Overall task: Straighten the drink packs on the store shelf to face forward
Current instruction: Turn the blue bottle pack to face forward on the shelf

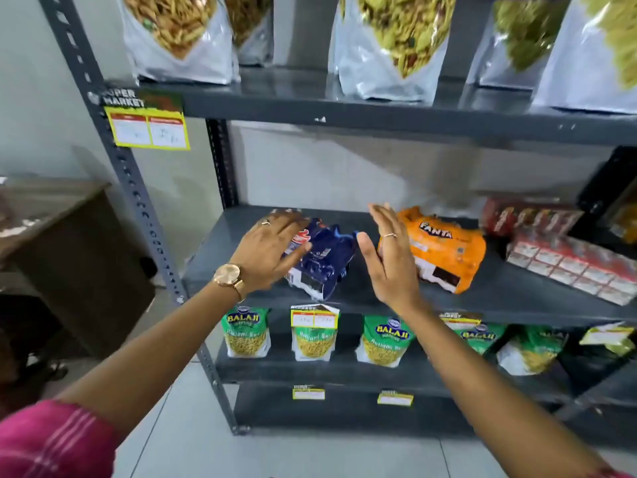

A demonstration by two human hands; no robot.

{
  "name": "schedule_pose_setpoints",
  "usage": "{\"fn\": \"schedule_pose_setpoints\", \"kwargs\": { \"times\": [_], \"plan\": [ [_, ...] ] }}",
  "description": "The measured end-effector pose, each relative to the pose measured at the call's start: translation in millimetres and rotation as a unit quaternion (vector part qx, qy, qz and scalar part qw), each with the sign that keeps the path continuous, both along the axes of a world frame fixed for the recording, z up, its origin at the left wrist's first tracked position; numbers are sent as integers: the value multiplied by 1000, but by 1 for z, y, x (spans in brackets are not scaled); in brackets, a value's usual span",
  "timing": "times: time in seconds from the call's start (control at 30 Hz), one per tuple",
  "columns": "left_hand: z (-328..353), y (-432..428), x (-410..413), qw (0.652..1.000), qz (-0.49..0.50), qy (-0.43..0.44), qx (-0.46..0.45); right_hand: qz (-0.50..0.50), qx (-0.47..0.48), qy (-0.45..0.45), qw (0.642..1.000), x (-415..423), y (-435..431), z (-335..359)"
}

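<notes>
Blue drink pack (322,260) lay askew on grey metal shelf (482,298), partly hidden under spread left hand (272,251), flat open right hand (391,260) just beside orange Fanta pack (444,250), label blurred.

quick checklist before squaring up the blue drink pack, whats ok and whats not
1. Left hand on the blue pack: ok, fingers spread over its left side, touching.
2. Right hand on the pack: not ok, open and flat on edge between the blue pack and the orange Fanta pack; no contact visible yet.
3. Blue pack facing forward: not ok, it lies skewed on the shelf.
4. Room to turn it: ok, bare shelf shows to its left.
5. Fanta pack facing forward: not ok, also angled.
6. Firm grip on either pack: cannot tell, neither hand is closed around anything.
</notes>
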State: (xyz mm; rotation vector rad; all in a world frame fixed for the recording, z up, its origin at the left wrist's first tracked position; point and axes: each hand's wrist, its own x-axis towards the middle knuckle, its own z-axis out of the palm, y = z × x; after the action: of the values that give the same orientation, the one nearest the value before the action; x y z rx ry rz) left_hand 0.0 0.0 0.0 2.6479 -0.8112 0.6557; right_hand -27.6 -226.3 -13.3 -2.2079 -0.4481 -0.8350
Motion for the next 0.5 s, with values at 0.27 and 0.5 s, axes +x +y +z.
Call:
{"fn": "schedule_pose_setpoints", "kwargs": {
  "times": [0.27, 0.5],
  "plan": [
    [-37, 15, 97, 945, 206, 242, -75, -53, 403, 503, 763, 69, 41, -47],
    [-33, 21, 150, 904, 264, 329, -75, -81, 494, 474, 724, 96, 55, -60]
  ]
}}
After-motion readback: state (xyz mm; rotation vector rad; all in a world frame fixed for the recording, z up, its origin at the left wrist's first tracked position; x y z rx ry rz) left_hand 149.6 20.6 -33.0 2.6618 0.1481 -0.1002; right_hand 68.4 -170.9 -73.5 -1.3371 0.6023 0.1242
